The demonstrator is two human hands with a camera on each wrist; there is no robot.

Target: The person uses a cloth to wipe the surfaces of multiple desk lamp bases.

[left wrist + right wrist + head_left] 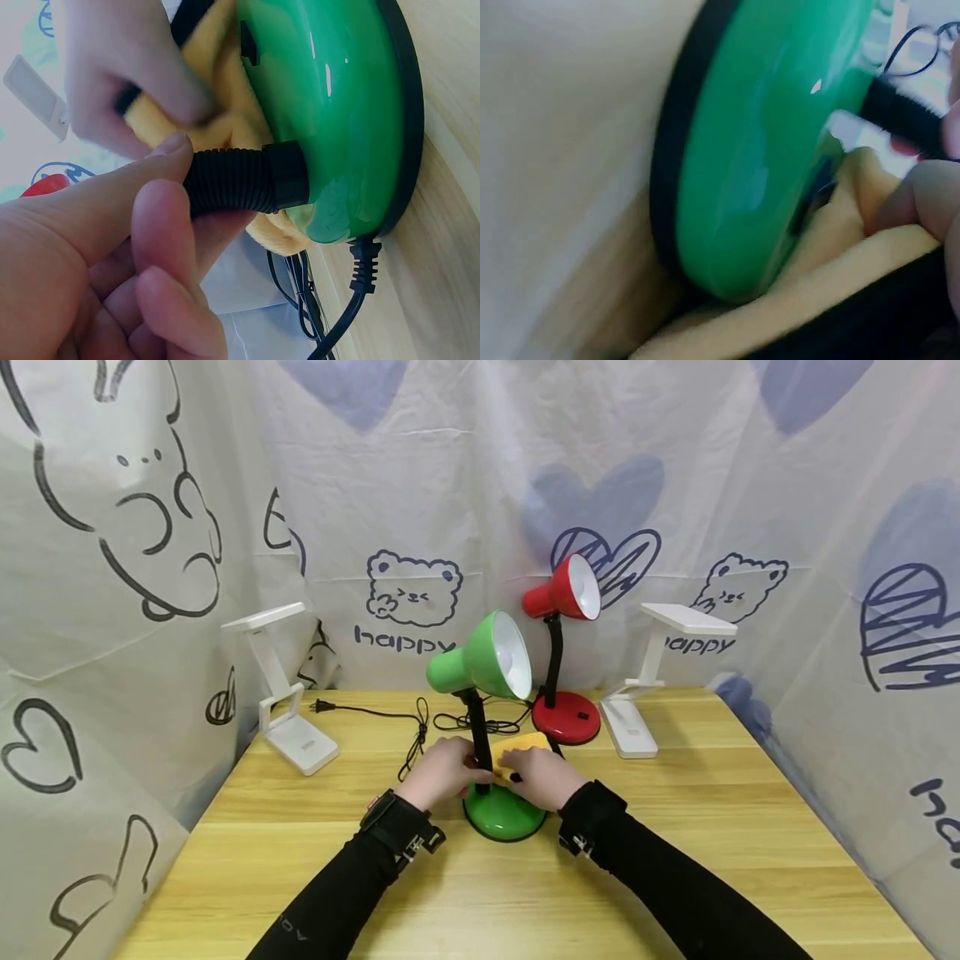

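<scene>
Free tabletop before green lamp, 3 other lamps obstructing behind

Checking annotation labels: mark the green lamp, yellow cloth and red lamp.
Green lamp (477, 727): head view, on its black neck.
Yellow cloth (229, 82): left wrist view, on the part beside the green base.
Red lamp (556, 660): head view, on its black neck.

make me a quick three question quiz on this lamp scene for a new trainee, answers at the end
1. True or false: in the head view, the green lamp stands nearer the camera than the red lamp.
2. What do the right fingers hold?
a) the plug
b) the yellow cloth
c) the red lamp
3. Fill in: the left fingers grip the green lamp's black ____.

Key: 1. True. 2. b. 3. Neck.
</scene>
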